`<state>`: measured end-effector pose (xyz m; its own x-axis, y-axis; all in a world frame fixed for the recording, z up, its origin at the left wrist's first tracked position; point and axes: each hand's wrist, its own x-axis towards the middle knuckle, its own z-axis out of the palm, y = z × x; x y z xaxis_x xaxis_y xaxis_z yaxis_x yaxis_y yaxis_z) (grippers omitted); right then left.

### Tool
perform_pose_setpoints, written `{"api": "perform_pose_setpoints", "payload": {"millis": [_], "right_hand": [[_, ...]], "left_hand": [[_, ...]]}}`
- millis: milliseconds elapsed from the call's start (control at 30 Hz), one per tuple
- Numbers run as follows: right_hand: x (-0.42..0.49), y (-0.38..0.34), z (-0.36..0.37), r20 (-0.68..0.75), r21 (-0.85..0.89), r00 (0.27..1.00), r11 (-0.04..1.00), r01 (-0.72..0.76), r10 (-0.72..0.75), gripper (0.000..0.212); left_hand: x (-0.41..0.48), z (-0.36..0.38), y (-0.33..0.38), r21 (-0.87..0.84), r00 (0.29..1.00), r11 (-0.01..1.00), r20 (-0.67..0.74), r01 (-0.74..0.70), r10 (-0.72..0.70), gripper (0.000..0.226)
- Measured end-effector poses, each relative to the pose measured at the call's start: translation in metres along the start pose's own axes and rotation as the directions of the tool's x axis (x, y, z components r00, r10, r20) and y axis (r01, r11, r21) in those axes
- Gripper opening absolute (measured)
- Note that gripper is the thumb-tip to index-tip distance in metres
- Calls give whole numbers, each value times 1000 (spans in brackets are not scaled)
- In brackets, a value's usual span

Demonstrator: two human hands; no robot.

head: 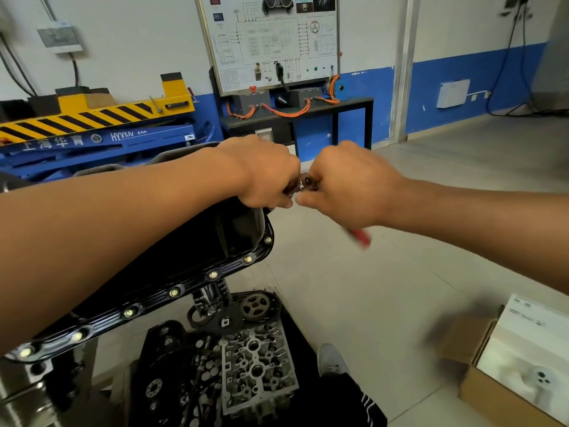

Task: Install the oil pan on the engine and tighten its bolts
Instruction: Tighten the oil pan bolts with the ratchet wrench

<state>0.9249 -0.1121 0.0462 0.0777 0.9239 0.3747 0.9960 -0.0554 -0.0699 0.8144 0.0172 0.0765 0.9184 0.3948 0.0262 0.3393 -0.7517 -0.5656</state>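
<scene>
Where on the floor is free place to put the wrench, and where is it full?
Bare floor lies between the oil pan and the cardboard box, below the right hand holding the wrench. Crowded: the black mat under the pan, packed with the cylinder head, a sprocket and small parts.
</scene>
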Motion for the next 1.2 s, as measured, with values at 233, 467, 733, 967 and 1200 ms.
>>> {"api": "perform_pose_setpoints", "payload": {"millis": [233,467,733,967,1200], "right_hand": [[7,-15,-3,264,601,926,704,-377,270,35],[-2,3,-3,-52,-572,953,791,217,-299,16],[4,-8,3,307,646,916,650,-401,259,34],[0,5,-2,-22,-366,992,925,105,-122,16],[5,11,3,-35,-363,987,922,134,-158,23]], "left_hand": [[0,-4,0,-63,999,998,44,16,-14,35],[1,-1,5,-12,997,999,75,-32,33,26],[2,1,4,-10,1000,1000,-28,-4,4,39],[3,0,5,-14,999,1000,27,-20,20,35],[1,4,7,36,999,999,-37,2,0,36]]}}
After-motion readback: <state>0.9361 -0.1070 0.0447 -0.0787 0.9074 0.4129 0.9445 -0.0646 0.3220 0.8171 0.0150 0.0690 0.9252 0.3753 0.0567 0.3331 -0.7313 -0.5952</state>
